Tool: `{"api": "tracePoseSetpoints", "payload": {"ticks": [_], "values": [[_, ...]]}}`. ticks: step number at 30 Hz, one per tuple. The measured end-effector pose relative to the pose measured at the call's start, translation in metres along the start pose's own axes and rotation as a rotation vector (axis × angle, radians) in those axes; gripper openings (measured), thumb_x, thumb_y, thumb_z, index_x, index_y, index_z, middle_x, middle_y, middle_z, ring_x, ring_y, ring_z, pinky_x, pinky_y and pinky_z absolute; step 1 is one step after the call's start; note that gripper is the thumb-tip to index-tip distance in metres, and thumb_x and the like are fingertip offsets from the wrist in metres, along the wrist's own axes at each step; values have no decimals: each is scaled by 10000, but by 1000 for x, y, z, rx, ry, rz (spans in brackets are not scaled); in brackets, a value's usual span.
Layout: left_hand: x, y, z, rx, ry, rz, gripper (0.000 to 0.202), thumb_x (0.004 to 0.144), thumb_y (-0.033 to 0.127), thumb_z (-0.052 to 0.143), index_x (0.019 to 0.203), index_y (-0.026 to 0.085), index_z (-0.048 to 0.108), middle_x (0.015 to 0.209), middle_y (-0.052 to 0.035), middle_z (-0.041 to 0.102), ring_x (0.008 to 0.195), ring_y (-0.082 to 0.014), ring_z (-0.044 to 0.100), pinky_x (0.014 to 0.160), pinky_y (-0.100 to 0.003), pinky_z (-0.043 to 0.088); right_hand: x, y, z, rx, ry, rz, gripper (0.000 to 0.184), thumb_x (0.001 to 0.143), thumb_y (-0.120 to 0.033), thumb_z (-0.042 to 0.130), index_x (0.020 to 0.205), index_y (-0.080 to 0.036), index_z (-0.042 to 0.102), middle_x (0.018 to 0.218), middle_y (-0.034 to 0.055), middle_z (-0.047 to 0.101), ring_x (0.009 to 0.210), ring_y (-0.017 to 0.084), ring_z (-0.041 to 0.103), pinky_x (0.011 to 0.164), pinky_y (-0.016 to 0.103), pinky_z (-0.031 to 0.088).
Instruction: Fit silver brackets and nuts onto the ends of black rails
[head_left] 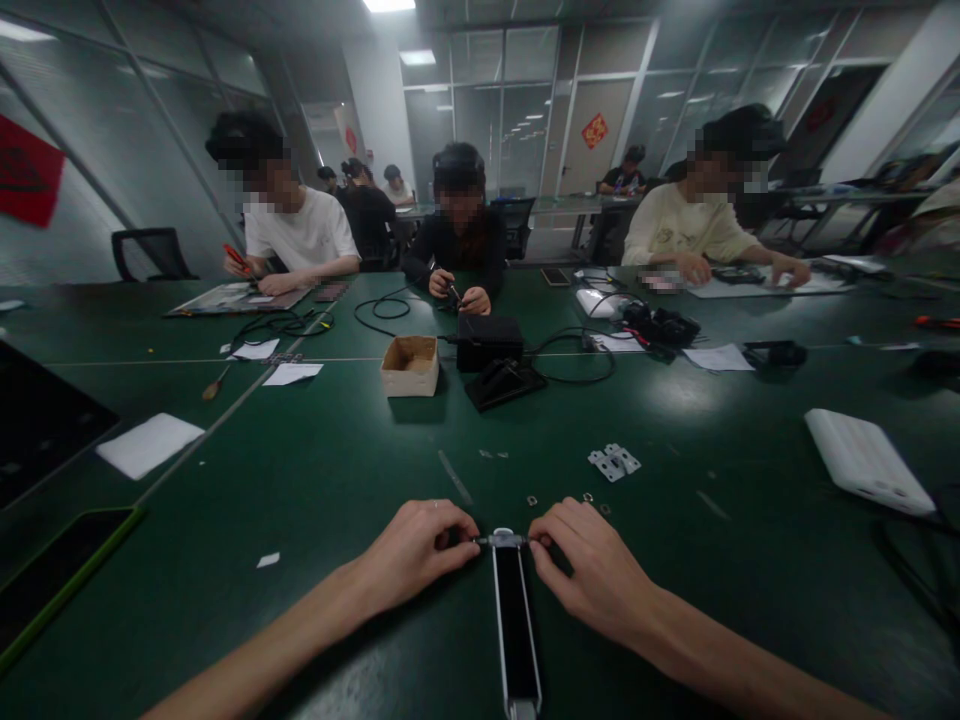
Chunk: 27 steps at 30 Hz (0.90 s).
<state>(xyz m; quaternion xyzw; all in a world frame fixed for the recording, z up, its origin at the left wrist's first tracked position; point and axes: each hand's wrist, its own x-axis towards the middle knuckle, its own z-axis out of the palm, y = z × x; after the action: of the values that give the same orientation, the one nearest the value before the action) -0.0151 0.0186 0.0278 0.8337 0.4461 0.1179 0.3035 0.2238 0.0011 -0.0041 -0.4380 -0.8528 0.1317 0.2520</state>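
A long, narrow object with a black face and a pale metal frame (516, 620) lies on the green table in front of me, its near end at the picture's bottom edge. Across its far end sits a small silvery crosspiece (506, 540). From the left, my left hand (416, 545) pinches one thin end of this crosspiece between thumb and fingertips. My right hand (589, 560) has its fingers curled at the opposite end, thumb lower and slightly apart. Just beyond my right hand are small metal nuts (588, 497) and flat metal brackets (615, 461).
A cardboard box (409, 368) and a black device (490, 343) with a stand stand mid-table. At right lies a white power bank (868, 460); at left are a green-edged phone (67, 570), paper (150, 445) and a dark screen (45, 420). Several people sit across the table.
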Motion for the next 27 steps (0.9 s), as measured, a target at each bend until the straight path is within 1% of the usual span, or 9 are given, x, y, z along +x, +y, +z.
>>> {"api": "tracePoseSetpoints", "payload": {"ticks": [6, 10, 13, 15, 17, 20, 22, 24, 27], "values": [[1, 2, 9, -1, 35, -2, 143, 878, 277, 586, 930, 179, 676, 828, 1, 668, 692, -128, 576, 641, -227, 428, -2, 1, 4, -30, 18, -38, 160, 877, -166, 460, 869, -163, 619, 799, 52, 626, 733, 175, 541, 654, 310, 404], [0, 0, 18, -7, 85, 30, 158, 899, 283, 564, 944, 178, 673, 859, -11, 680, 723, -142, 597, 650, -242, 449, 0, -2, -1, -36, -29, -30, 170, 886, -174, 453, 884, -155, 623, 829, 66, 639, 754, 188, 551, 674, 333, 418], [-2, -7, 24, -28, 132, 70, 174, 915, 294, 551, 996, 187, 661, 895, -23, 675, 752, -146, 608, 678, -253, 467, 7, 1, -17, -28, -47, -33, 175, 888, -211, 470, 901, -148, 633, 849, 77, 647, 760, 191, 558, 676, 337, 432], [-4, -12, 27, -31, 147, 87, 181, 917, 300, 552, 1024, 188, 646, 917, -28, 666, 763, -146, 609, 685, -255, 475, 14, 9, -36, -39, -20, -16, 208, 899, -240, 457, 930, -141, 638, 856, 85, 650, 773, 192, 566, 692, 341, 444], [-5, -15, 28, -24, 167, 98, 175, 913, 300, 559, 1026, 188, 632, 925, -25, 650, 738, -136, 599, 666, -246, 478, 20, 21, -58, -56, -17, 58, 234, 908, -257, 439, 948, -147, 641, 865, 83, 649, 791, 188, 577, 706, 338, 456], [-5, -15, 29, 24, 186, 99, 147, 902, 286, 568, 997, 182, 613, 890, -15, 620, 655, -115, 564, 604, -228, 468, 25, 38, -87, -96, -174, 176, 209, 885, -294, 484, 944, -176, 645, 879, 66, 648, 791, 191, 588, 699, 338, 465], [-5, -14, 31, 73, 187, 109, 131, 899, 275, 565, 985, 181, 597, 868, -10, 605, 618, -108, 545, 570, -221, 458, 24, 48, -96, -119, -316, 199, 171, 870, -285, 508, 901, -188, 645, 850, 49, 641, 757, 186, 586, 679, 335, 460], [-5, -13, 32, 128, 189, 137, 119, 898, 258, 555, 989, 186, 583, 877, -14, 604, 630, -115, 552, 573, -225, 462, 21, 55, -96, -125, -413, 204, 131, 856, -253, 525, 858, -193, 641, 823, 38, 634, 726, 180, 582, 650, 324, 449], [-5, -12, 34, 194, 214, 179, 107, 891, 232, 543, 985, 187, 568, 891, -23, 613, 670, -134, 573, 594, -241, 477, 17, 62, -86, -112, -454, 215, 75, 823, -219, 569, 824, -195, 640, 805, 33, 630, 712, 180, 579, 619, 310, 432]]}}
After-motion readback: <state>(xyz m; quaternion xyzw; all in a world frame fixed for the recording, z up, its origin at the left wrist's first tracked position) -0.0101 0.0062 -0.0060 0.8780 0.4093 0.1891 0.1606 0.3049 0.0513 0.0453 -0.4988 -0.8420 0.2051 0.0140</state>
